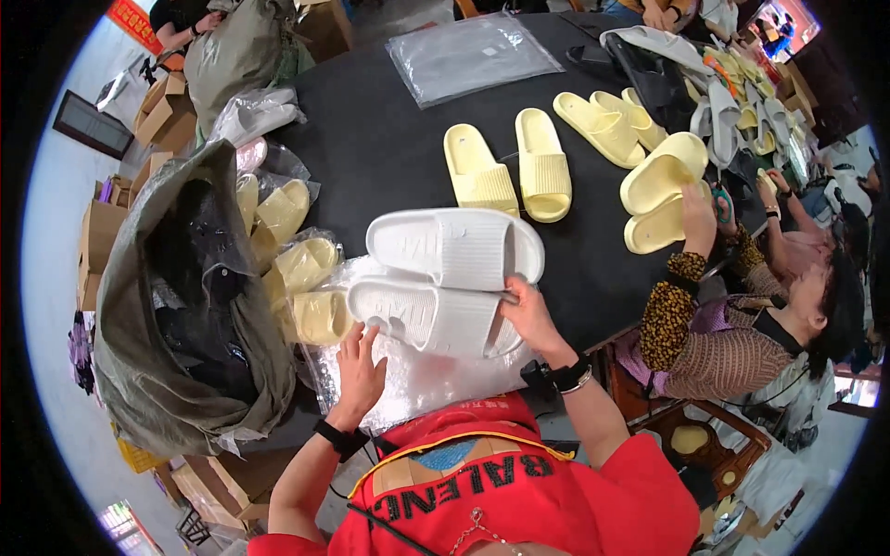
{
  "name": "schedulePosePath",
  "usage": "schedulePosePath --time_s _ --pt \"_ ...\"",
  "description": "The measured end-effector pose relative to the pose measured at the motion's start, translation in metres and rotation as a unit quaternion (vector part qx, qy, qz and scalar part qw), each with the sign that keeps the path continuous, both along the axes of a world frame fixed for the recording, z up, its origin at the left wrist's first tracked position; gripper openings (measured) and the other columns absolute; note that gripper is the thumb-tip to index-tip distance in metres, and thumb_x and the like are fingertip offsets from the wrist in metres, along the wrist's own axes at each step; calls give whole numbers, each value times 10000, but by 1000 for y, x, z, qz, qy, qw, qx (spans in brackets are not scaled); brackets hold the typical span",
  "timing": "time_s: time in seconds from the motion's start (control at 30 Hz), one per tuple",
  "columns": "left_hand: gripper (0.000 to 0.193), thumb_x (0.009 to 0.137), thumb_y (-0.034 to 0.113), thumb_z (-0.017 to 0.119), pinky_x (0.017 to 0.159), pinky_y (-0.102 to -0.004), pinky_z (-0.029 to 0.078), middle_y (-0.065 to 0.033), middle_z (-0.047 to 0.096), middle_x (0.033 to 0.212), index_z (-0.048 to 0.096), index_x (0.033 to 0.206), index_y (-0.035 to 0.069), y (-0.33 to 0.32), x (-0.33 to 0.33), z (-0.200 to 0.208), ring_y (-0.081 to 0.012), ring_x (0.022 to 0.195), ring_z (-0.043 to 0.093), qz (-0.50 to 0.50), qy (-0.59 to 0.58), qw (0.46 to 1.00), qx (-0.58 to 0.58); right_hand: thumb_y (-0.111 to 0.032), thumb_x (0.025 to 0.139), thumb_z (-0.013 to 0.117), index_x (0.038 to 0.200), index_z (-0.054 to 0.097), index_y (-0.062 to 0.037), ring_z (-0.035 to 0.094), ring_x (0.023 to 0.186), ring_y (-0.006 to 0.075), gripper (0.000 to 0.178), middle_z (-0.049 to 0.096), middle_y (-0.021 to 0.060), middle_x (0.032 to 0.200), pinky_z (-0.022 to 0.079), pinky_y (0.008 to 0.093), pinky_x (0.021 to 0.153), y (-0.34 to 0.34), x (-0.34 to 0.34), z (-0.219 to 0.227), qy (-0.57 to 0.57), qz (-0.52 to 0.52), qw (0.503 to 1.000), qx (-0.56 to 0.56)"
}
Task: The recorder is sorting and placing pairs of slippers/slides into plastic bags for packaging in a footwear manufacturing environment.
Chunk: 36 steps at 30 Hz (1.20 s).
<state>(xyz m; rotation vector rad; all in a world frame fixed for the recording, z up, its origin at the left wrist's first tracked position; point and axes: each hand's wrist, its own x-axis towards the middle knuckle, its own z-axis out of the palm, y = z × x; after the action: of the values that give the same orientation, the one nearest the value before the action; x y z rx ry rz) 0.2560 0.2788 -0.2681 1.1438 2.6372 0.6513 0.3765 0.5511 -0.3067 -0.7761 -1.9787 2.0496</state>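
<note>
A pair of white slide slippers (473,250) lies side by side in front of me, with ribbed straps and toes to the right. My right hand (536,322) pinches them between thumb and fingers near the toe end, where the two meet. Fingers apart, my left hand (360,369) is at the heel of the nearer slipper; whether the fingertips touch it I cannot tell. Under the slippers spreads a clear plastic bag (408,380), partly covered by them. Just beyond stand two pale yellow slippers (545,171), one partly hidden behind the white pair.
A big grey-green sack (139,306) with dark contents gapes at my left, beside bagged yellow slippers (322,317). A stack of clear bags (468,57) lies on the far side of the black table (357,120). At right, a co-worker (718,347) handles yellow slippers (663,176).
</note>
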Motion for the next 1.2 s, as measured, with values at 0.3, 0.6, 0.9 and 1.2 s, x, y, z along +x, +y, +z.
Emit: schedulePosePath --time_s 0.3,0.6,0.9,1.2 --pt "335 721 25 579 841 -399 401 -157 526 1031 529 1052 39 -26 -5 -18 -339 959 499 70 -112 991 5 -2 800 516 1228 371 42 475 1031 204 454 491 149 1148 378 308 884 120 -47 25 -1 -291 957 -2" --pt "467 711 125 615 821 -434 390 -154 438 1167 475 1156 109 -28 -21 -31 -339 1064 426 117 77 981 -133 -154 778 611 1258 366 -37 474 945 188 551 464 100 1139 402 322 835 58 -37 -4 -84 -171 981 -34" --pt "610 742 206 616 813 -446 417 -159 364 1236 340 1277 110 -7 -6 -69 -370 994 464 -4 -8 983 -185 -140 733 634 1263 400 -90 314 1201 317 582 367 163 1263 276 372 983 -39 11 -19 -299 -25 850 433" --pt "481 754 192 565 787 -418 424 -139 422 1211 435 1213 135 -16 6 -85 -327 968 479 -62 10 986 -154 -54 761 570 1173 503 -74 554 866 216 418 534 132 1082 442 291 749 -25 17 -24 -196 -33 950 239"
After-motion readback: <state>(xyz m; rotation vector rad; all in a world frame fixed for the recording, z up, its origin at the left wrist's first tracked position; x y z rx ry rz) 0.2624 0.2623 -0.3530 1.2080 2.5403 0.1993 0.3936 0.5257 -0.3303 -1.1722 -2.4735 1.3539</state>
